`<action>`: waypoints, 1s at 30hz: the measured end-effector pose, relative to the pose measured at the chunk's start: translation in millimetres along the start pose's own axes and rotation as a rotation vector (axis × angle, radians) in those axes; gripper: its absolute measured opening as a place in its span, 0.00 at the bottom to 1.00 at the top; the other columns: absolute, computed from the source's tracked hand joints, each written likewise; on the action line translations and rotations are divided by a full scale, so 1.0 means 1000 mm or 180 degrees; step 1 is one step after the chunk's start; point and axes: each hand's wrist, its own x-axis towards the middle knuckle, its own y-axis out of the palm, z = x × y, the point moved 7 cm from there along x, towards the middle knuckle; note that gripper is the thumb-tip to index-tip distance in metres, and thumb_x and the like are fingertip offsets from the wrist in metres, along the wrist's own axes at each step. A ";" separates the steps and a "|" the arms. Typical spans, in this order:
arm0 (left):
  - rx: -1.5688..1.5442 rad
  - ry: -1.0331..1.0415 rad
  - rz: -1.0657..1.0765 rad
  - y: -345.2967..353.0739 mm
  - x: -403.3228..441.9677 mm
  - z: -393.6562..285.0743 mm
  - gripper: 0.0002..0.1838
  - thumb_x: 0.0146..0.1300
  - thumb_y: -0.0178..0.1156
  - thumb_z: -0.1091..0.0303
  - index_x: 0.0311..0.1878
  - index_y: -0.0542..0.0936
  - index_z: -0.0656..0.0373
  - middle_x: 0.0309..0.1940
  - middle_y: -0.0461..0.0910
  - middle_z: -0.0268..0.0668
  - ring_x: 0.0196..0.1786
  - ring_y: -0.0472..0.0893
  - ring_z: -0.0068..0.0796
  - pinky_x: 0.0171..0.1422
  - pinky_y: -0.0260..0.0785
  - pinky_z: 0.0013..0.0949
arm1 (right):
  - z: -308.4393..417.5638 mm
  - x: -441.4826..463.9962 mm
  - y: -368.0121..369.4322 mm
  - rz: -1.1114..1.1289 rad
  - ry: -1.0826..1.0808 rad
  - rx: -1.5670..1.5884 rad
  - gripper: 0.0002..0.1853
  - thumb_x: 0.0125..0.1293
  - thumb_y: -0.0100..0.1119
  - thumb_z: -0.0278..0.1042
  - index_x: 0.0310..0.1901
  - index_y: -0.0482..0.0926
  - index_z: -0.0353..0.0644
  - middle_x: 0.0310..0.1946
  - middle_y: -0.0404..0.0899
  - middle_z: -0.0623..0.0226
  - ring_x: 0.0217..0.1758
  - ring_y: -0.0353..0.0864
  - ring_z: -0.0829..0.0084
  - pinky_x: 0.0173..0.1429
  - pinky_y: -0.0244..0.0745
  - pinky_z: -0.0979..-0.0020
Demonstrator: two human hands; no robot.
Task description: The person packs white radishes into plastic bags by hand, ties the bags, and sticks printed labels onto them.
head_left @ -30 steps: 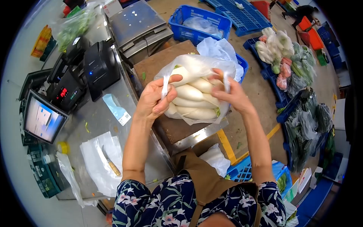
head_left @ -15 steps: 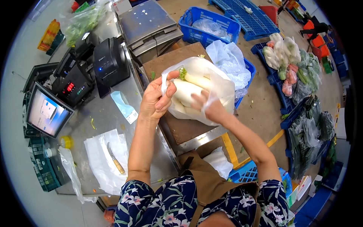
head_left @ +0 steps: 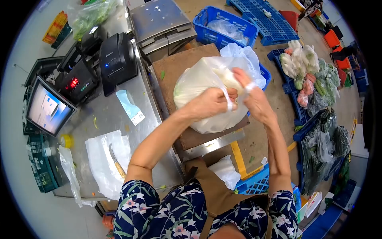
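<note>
A white plastic bag [head_left: 199, 85] of white radishes sits on a brown board [head_left: 165, 65]; the radishes show only faintly through the film. My left hand [head_left: 215, 102] is closed around one handle of the bag, in front of its middle. On the right side of the bag, my right hand [head_left: 256, 101] has the other handle looped across it. Its fingertips are blurred and point up and to the left. The bag's top is drawn together between both hands.
On the metal counter at left lie a knife [head_left: 118, 165] on white plastic sheets and a blue-and-white packet [head_left: 129, 107]. A black printer [head_left: 116, 59] and a monitor [head_left: 49, 105] stand beyond. Blue crates [head_left: 203, 34] and pallets with bagged vegetables [head_left: 302, 59] lie right.
My left hand moved right and down across the bag with its handle. My right hand moved up and right. The bag's opening has closed over the radishes.
</note>
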 end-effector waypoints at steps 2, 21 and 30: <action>-0.0030 0.0065 0.0028 0.014 0.000 -0.001 0.16 0.60 0.63 0.69 0.50 0.76 0.66 0.41 0.78 0.35 0.46 0.76 0.21 0.52 0.69 0.26 | -0.007 0.016 0.016 0.0310 -0.0161 0.0298 0.25 0.68 0.45 0.43 0.60 0.69 0.33 0.62 0.66 0.51 0.61 0.72 0.56 0.67 0.60 0.61; -0.2818 -0.1020 -0.1311 -0.157 0.018 0.131 0.07 0.62 0.53 0.70 0.27 0.70 0.58 0.10 0.60 0.26 0.16 0.63 0.24 0.38 0.68 0.38 | -0.136 -0.063 0.064 0.0402 0.2307 0.2520 0.29 0.61 0.62 0.44 0.57 0.69 0.31 0.21 0.71 0.72 0.22 0.67 0.82 0.24 0.61 0.78; -0.4056 -0.1010 -0.2759 -0.177 0.025 0.181 0.03 0.58 0.46 0.79 0.34 0.69 0.64 0.13 0.61 0.29 0.15 0.66 0.25 0.35 0.66 0.34 | -0.175 -0.123 0.112 -0.2057 0.2165 0.5380 0.22 0.62 0.51 0.29 0.13 0.56 0.49 0.08 0.49 0.74 0.16 0.53 0.75 0.45 0.67 0.71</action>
